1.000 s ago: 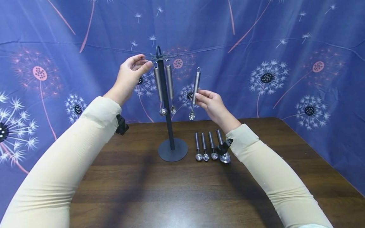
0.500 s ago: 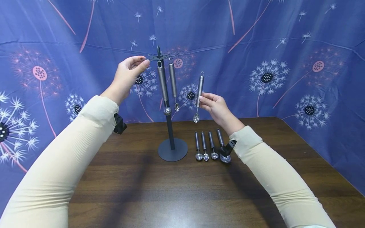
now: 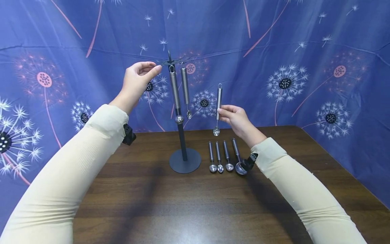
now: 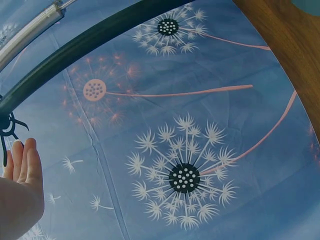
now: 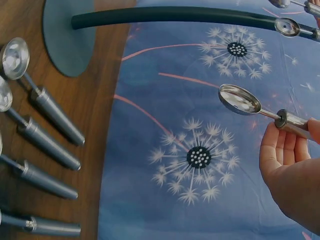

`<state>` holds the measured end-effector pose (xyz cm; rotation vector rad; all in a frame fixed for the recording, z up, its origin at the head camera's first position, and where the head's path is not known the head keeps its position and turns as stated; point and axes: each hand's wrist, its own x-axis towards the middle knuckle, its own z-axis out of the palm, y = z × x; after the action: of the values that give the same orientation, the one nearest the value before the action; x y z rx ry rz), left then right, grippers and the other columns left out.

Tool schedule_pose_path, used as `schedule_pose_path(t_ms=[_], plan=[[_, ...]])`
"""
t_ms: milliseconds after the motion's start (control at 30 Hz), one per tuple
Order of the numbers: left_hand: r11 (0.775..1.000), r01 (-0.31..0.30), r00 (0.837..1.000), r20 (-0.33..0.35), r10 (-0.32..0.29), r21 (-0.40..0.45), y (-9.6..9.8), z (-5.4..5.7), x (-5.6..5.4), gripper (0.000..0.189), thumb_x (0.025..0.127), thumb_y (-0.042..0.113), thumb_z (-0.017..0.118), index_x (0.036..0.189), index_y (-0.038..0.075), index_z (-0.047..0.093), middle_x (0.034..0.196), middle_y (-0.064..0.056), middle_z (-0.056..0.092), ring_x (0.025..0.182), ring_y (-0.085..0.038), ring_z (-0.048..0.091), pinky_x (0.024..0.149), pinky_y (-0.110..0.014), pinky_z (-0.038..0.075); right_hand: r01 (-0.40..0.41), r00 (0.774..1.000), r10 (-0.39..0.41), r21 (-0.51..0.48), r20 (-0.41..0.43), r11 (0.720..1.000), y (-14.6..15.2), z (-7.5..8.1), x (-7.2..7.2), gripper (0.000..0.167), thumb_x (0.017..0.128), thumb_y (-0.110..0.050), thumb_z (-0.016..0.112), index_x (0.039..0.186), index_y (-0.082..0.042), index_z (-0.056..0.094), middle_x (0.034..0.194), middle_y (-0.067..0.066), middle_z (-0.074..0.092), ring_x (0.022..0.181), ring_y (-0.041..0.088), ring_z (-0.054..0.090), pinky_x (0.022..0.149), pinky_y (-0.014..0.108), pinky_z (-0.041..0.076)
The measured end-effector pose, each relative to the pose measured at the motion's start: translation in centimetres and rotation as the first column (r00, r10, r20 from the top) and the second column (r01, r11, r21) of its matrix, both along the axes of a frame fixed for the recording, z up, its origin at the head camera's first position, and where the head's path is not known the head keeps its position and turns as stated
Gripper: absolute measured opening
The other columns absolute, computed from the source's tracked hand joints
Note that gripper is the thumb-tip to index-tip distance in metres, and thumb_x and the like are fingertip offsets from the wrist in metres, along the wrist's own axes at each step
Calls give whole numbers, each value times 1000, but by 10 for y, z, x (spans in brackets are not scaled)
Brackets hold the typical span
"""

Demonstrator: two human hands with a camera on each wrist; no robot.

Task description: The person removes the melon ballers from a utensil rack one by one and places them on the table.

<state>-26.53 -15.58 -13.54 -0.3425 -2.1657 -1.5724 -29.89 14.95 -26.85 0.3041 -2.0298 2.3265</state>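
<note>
In the head view my right hand (image 3: 237, 120) pinches the steel handle of a small scoop (image 3: 219, 98), held upright with its bowl down and its hanging loop up. The right wrist view shows the oval bowl of this scoop (image 5: 240, 99) beyond my fingertips. At the top of a dark utensil stand (image 3: 181, 139), my left hand (image 3: 137, 79) pinches one prong of the hook ring (image 3: 170, 62) between thumb and fingers. Two scoops hang from that ring: a nearer scoop (image 3: 174, 86) in front of the pole and another scoop (image 3: 185, 84) to its right.
Several more scoops (image 3: 226, 156) lie side by side on the wooden table (image 3: 182, 210), right of the stand's round base (image 3: 185, 161). A blue dandelion-patterned cloth (image 3: 253, 74) hangs behind the table.
My right hand has moved right and down with its scoop, away from the stand. The hook ring has turned, carrying the two hanging scoops to the right; my left hand stays at the ring.
</note>
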Motion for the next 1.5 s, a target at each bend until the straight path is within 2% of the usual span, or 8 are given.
schedule_pose_path(t_ms=[267,433,633,1000,1267,1500], plan=[[1000,-25,1000,-17,25,2,3,-1,1,46,88,35,71,123,8,60,108,5,60,111,-13,58,103,-28,44,36,999,-38,81,20,996,10,-8,-3,41,95,-11,62,128,9,49,92,-6,63,83,7,65,83,20,55],[999,-33,999,-26,33,16,5,-3,0,43,88,35,71,120,8,60,105,5,61,106,-11,58,100,-28,44,42,997,-49,122,52,992,18,-13,-1,46,96,-13,61,134,9,47,98,-4,62,86,8,65,86,20,54],[999,-32,999,-19,32,27,7,-3,0,41,88,35,71,119,10,61,106,5,62,107,-10,57,100,-28,43,52,996,-61,130,70,990,27,-19,0,47,96,-13,60,134,10,45,96,-5,63,86,8,63,88,20,53],[998,-55,998,-23,56,36,8,-2,3,43,87,36,72,120,10,61,110,4,62,109,-11,56,100,-28,43,66,994,-75,109,77,992,42,-29,1,43,95,-11,62,129,11,47,88,-8,65,82,9,64,83,18,55],[997,-59,998,-25,60,48,10,-4,2,42,86,35,73,118,10,61,107,5,62,107,-10,57,97,-27,44,62,992,-76,133,97,989,51,-35,3,41,95,-11,62,127,10,48,83,-10,66,77,6,61,82,19,55],[997,-59,998,-29,61,58,10,-4,1,41,86,34,73,117,9,61,106,5,62,105,-10,57,95,-27,44,84,988,-106,179,116,980,64,-46,2,39,95,-14,63,125,8,50,85,-9,65,79,5,61,83,20,55]])
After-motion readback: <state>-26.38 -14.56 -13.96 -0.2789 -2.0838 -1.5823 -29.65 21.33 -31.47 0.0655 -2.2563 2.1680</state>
